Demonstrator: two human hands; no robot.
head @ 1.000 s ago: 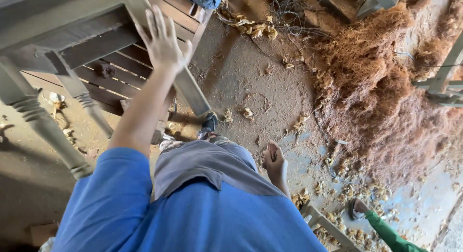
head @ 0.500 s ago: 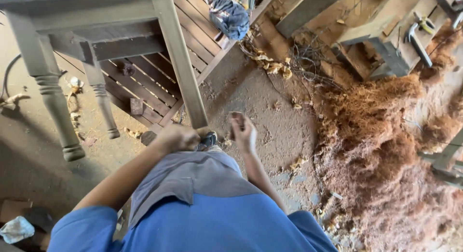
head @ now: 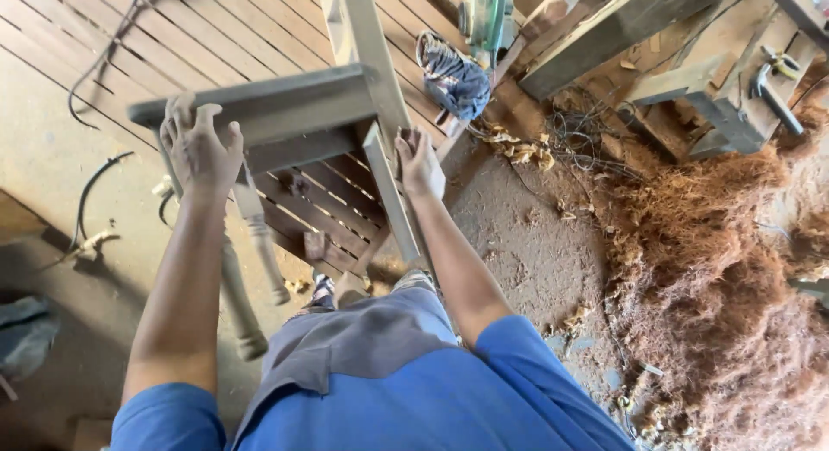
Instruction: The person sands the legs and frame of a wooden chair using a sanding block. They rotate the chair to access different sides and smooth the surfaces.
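Observation:
A grey unfinished wooden chair frame with turned legs is held up off the floor in front of me. My left hand grips the left end of its top rail. My right hand is wrapped around the long side post on the right. My blue shirt and grey shorts fill the bottom of the view, with one foot showing below the frame.
A big heap of reddish wood shavings covers the floor at right. A green power tool, a bundled cloth, timber beams and a clamp lie at the back. Cables trail on the left over slatted boards.
Both hands have risen from near my knees and taken hold of the chair frame, which now sits higher and closer. The view has tilted toward the back of the floor.

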